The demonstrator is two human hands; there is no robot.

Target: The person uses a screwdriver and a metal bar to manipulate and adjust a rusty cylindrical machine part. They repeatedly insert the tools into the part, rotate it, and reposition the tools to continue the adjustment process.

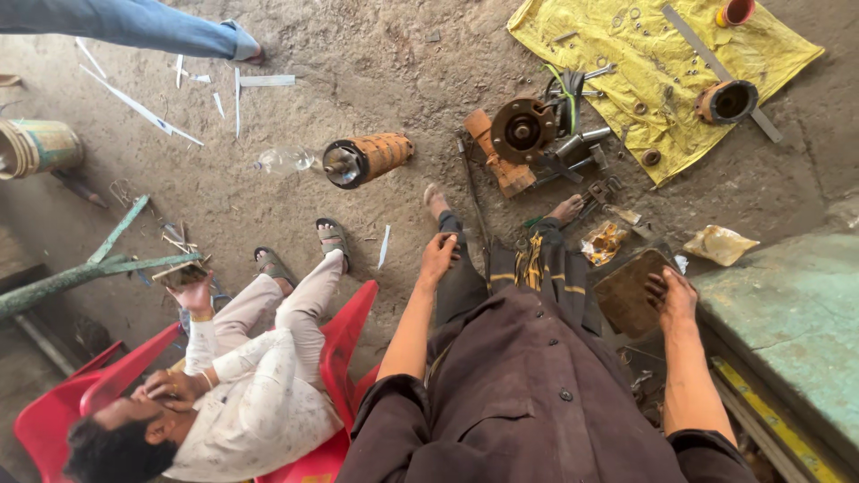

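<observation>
Left hand (438, 258) rested open on the person's own knee (452, 268). Right hand (673, 300) lay flat, fingers spread, on a rusty metal plate (626, 291) beside the green slab (787, 313).

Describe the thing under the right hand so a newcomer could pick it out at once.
Start at the big pale green painted ledge on the right side of the floor. Just left of its edge lies a flat, rust-brown, squarish metal plate, with the person's right hand resting on its right edge. Unlike the crumpled yellowish wrappers nearby, it is rigid, dark and flat.
</observation>
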